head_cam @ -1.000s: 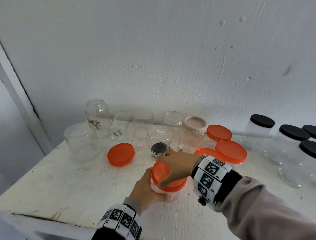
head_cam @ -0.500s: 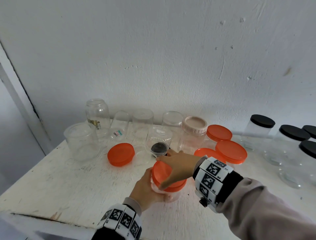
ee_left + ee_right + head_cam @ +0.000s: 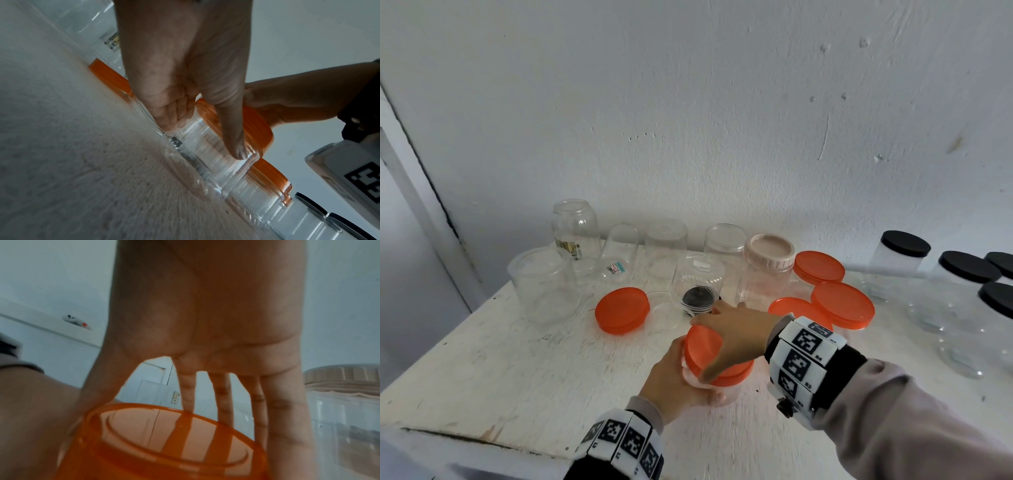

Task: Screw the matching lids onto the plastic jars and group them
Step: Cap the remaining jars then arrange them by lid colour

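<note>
The lid on the held jar is orange, and the jar is clear. Three more orange lids sit on jars at right; another orange lid lies on the worn white table. One jar has a pale pink ribbed lid. Four lids at far right are black. The wristbands show black-and-white square markers.

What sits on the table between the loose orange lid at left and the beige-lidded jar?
Head view: an upturned clear jar covering a dark lid stands between the loose orange lid and beige-lidded jar.
</note>
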Available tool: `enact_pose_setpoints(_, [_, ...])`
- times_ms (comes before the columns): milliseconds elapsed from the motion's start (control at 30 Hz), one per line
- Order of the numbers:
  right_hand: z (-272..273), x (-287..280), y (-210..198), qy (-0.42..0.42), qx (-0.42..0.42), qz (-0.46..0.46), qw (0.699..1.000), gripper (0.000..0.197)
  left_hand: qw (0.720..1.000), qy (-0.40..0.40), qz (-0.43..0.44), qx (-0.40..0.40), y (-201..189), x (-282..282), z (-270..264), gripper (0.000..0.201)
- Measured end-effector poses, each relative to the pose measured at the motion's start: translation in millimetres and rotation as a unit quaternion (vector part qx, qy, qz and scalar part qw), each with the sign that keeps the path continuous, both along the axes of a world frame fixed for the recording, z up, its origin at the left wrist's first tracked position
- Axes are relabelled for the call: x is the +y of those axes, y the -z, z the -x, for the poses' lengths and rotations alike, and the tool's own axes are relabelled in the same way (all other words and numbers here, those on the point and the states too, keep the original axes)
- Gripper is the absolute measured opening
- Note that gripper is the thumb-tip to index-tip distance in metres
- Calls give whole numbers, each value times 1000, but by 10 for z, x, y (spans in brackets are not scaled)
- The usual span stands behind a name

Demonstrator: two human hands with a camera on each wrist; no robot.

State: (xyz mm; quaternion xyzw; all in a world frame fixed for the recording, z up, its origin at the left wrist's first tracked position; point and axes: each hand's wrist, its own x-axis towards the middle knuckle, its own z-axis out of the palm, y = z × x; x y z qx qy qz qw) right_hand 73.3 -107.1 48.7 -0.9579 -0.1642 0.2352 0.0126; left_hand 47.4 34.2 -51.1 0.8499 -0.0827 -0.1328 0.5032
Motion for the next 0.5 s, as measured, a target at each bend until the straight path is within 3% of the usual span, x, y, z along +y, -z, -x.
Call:
enact_pose_setpoints(100, [15,14,50,20,-26,4,999,96,1000,2,-1,-2,-5,1,6,100])
enact_pose_setpoints(333, [-7,-36,-1,-10,33,-4,999,101,1000,-4,-2,-2,-35,-1,19,100])
enact_pose_setpoints(500, [-2,-36,56,13,-3,-12,1000,98,1000,2,-8,2,-56,-7,27,100])
